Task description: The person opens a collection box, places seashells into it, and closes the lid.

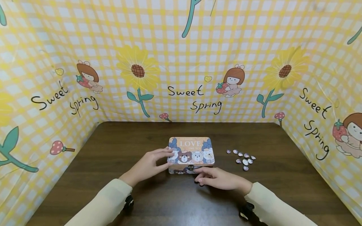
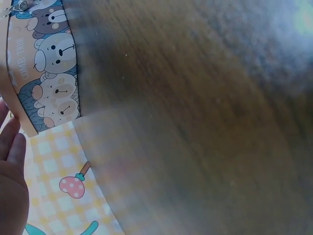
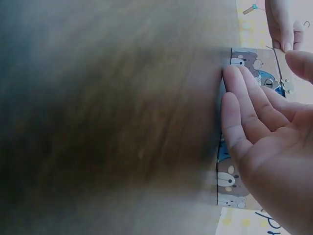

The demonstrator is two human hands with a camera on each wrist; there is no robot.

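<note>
A closed tin box [image 1: 190, 150] with bears and the word LOVE on its lid lies on the table, its latch [image 1: 190, 168] at the front. Against the box's left side rests my left hand [image 1: 151, 164], fingers extended and thumb near the front left corner. My right hand [image 1: 219, 179] is at the front of the box, just right of the latch, with its fingers loosely bent and nothing held. In the right wrist view, the right hand's fingers [image 3: 254, 105] lie before the box front [image 3: 230, 181]; whether they touch it, I cannot tell.
Several small white-and-purple pieces that look like seashells [image 1: 245, 162] lie scattered to the right of the box. The brown wooden table [image 1: 124, 135] is enclosed at the back and sides by a yellow checked cloth [image 1: 181, 62].
</note>
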